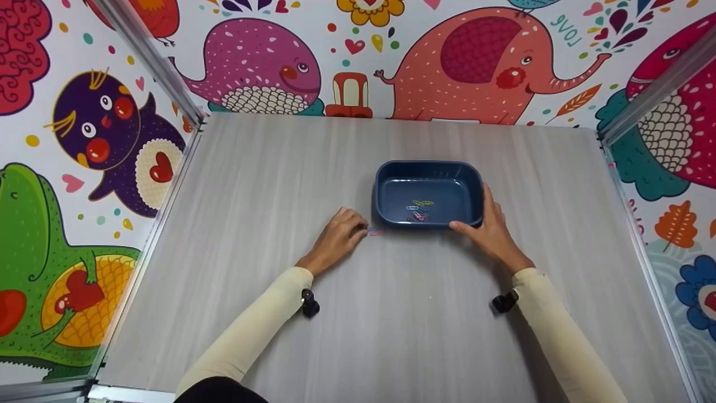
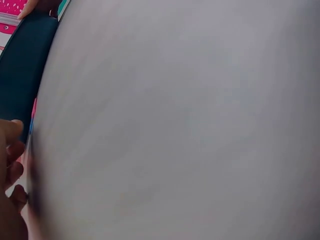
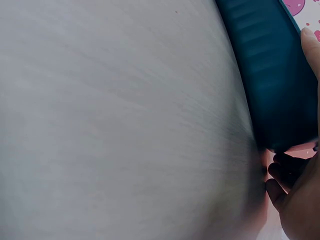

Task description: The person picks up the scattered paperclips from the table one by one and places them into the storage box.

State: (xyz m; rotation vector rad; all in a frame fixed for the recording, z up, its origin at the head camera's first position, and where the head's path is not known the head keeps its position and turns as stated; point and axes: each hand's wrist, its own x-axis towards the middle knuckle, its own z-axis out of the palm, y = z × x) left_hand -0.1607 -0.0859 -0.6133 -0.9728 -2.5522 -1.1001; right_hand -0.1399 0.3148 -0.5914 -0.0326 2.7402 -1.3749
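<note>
A dark blue rectangular plastic box [image 1: 447, 193] stands on the table, with several small coloured paper clips [image 1: 419, 210] lying together on its floor near the front. My right hand [image 1: 495, 232] grips the box's right front corner, thumb at the front rim and fingers along the right side. Just left of the box, a pink paper clip [image 1: 376, 234] and a blue one lie on the table. My left hand [image 1: 338, 238] is low over the table beside them, fingers bent and fingertips right at the clips. In the left wrist view, its thumb [image 2: 15, 126] and fingers are apart.
The grey wood-grain table [image 1: 279, 168] is bounded by metal frame rails [image 1: 159, 215] and panels printed with cartoon animals. Small black devices [image 1: 505, 302] are worn at both wrists over pale sleeves [image 1: 559, 324].
</note>
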